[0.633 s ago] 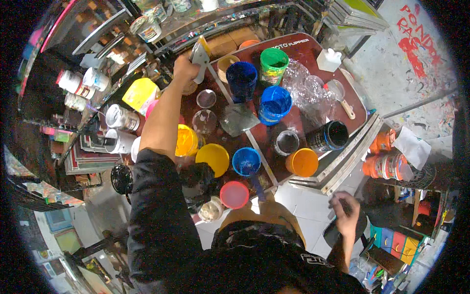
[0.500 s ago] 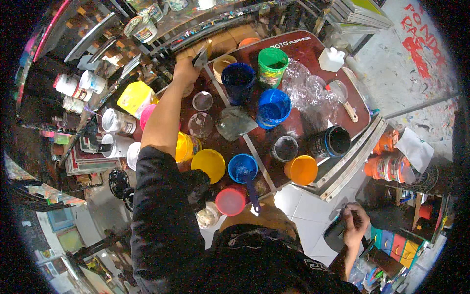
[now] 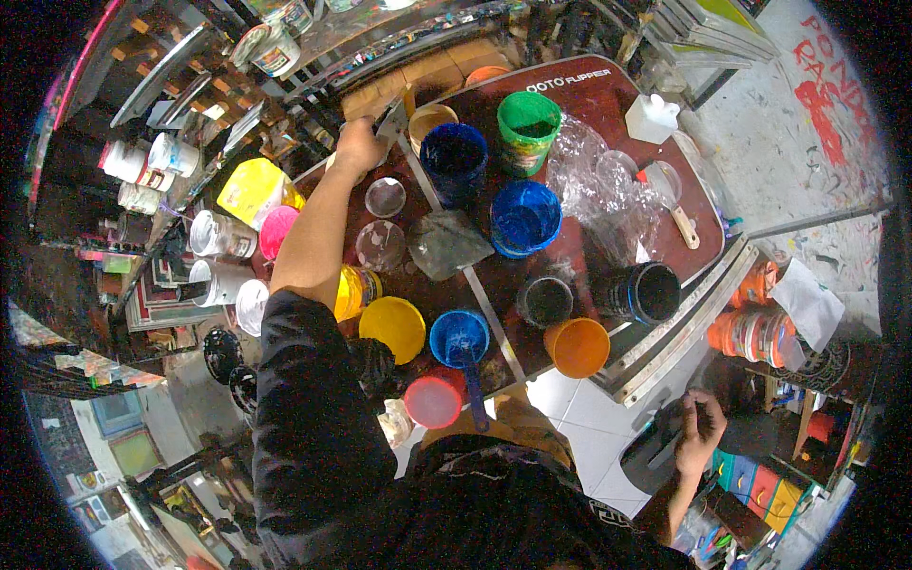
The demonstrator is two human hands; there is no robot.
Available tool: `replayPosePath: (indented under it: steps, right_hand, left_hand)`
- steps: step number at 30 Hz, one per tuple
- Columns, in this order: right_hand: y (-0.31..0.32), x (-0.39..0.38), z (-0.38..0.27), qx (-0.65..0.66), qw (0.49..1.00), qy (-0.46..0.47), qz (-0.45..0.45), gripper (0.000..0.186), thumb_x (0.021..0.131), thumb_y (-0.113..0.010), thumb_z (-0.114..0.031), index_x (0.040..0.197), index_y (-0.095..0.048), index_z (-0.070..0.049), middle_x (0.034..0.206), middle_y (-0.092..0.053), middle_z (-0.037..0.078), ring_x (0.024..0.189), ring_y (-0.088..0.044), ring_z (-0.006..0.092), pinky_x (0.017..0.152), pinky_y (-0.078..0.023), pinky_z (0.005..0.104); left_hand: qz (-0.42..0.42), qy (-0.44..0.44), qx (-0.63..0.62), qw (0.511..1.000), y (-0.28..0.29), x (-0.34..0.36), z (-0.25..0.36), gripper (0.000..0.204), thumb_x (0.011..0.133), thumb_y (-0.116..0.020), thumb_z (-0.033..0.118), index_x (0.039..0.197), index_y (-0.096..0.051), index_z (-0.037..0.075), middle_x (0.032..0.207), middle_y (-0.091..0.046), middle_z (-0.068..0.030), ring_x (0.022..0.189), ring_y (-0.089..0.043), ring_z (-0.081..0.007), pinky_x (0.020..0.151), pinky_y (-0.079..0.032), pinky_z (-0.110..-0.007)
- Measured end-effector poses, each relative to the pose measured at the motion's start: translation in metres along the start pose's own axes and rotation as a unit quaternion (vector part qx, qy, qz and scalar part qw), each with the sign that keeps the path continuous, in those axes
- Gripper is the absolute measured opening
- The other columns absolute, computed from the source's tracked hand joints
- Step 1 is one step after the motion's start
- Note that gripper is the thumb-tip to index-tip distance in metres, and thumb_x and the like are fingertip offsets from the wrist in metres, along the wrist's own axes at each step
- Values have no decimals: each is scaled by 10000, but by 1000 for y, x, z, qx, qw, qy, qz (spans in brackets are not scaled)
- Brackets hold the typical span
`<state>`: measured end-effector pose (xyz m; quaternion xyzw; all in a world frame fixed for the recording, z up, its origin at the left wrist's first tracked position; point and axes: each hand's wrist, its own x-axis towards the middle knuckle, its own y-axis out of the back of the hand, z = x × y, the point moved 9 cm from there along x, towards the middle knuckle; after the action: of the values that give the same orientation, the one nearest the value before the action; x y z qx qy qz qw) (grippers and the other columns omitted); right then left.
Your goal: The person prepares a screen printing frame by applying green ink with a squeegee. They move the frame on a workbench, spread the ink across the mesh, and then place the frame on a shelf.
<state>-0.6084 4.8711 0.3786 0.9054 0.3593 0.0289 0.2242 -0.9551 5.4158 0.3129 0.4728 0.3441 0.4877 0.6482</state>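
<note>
My left hand (image 3: 359, 145) reaches to the far left corner of the dark red table, closed on what looks like a flat-bladed scraper (image 3: 387, 116), its handle hidden in my fingers. Beside it are a cream tub (image 3: 429, 122) and a dark blue bucket (image 3: 454, 157). My right hand (image 3: 700, 432) hangs low on the right, off the table, with fingers curled together; whatever they hold, if anything, is hidden. On the table stand a green tub (image 3: 527, 152), a blue bucket (image 3: 525, 217), a black tub (image 3: 655, 292) and an orange cup (image 3: 578, 347).
Nearest me are a yellow lid (image 3: 391, 328), a blue cup (image 3: 459, 337) with a blue handled tool, and a pink-lidded tub (image 3: 434, 401). Crumpled clear plastic (image 3: 594, 195) lies beside a wooden-handled spatula (image 3: 683, 228). White tubs (image 3: 220, 234) line the left; metal frames (image 3: 655, 332) lean along the right edge.
The view has shifted slightly, so the table items sit a little further left. My left hand stays at the far corner with the tool. My right hand has moved slightly right.
</note>
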Motion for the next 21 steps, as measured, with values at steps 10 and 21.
replayPosePath:
  steps: [10,21]
  right_hand:
    - [1,0,9,6,1000,-16,7,36,783,-563,-15,817,-554,-8,810,-556,42,697,-497,119,632,-410,241]
    - [0,3,18,-5,1000,-22,6,37,804,-553,-28,834,-541,-10,801,-544,41,715,-496,114,648,-406,233]
  left_hand:
    - [-35,-19,75,996,-6,-2,8,342,683,-641,143,987,-570,3,1002,-567,-233,952,-551,-344,830,-449,-390]
    - [-71,-33,192,978,-23,2,1,282,698,-596,103,964,-589,10,983,-586,-207,941,-565,-332,820,-461,-387]
